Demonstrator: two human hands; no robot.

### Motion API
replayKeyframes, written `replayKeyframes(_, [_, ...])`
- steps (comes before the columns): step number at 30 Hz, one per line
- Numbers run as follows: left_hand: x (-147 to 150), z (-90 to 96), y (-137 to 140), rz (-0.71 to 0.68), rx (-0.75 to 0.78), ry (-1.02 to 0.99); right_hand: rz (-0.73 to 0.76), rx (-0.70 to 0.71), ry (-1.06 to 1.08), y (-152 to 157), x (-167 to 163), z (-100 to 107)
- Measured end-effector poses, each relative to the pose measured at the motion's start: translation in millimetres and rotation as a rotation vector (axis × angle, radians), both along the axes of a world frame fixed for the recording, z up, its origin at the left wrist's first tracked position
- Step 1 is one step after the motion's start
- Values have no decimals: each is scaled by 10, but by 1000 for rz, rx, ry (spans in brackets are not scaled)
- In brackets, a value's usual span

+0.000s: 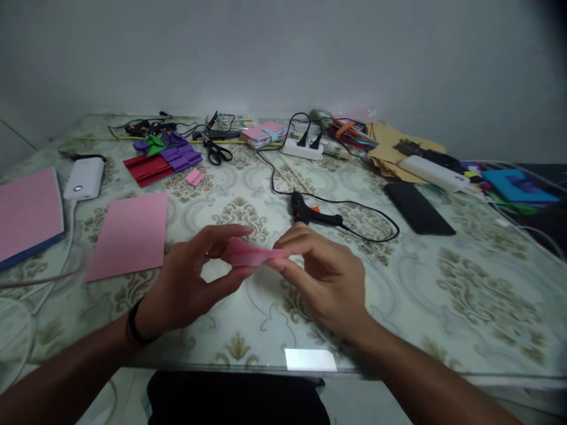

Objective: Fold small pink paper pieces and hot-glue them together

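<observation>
A small piece of folded pink paper [248, 255] is held up between my two hands, above the near middle of the table. My left hand [195, 268] curves around its left end, with the thumb under it and the fingers over it. On the right end, my right hand [325, 268] pinches it between thumb and fingertips. The paper looks bulged at the left and flat at the right. Left of my left hand lies a flat pink sheet [128, 236]. Just beyond my right hand rests a black glue gun [310, 212] with its cord looping right.
A white power bank [85, 178] and a pink paper stack [29, 209] lie at the left. Further back are red and purple folded papers [163, 164], scissors [215, 149] and a white power strip [303, 149]. A black phone [419, 208] lies right; the table's near edge [248, 369] runs below my hands.
</observation>
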State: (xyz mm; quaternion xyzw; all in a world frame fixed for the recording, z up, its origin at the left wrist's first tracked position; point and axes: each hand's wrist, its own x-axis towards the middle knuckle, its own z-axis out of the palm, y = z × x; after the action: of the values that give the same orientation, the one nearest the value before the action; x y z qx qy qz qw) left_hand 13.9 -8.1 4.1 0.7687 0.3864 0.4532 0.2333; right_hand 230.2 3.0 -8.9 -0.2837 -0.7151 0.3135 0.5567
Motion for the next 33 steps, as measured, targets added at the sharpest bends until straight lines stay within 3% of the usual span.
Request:
replayKeyframes(4, [-13,-41,30,2,-141,-88,-28,-249,-29,26,14,-40])
replayKeyframes(8, [-19,-72,32,-7,-148,-75,3,-357,-116,44,3,-36])
replayKeyframes(12, [-19,-82,53,14,-189,-93,31,-443,-33,63,-17,-42])
replayKeyframes(18, [-14,-46,101,-36,-429,-20,55,-472,16,73,-24,-47])
replayKeyframes(26, [-17,25,57,-58,-455,-17,100,-447,-145,64,-35,-36])
replayKeyframes(33, [17,15,79,-122,-636,-129,66,-447,-114,52,-57,-94])
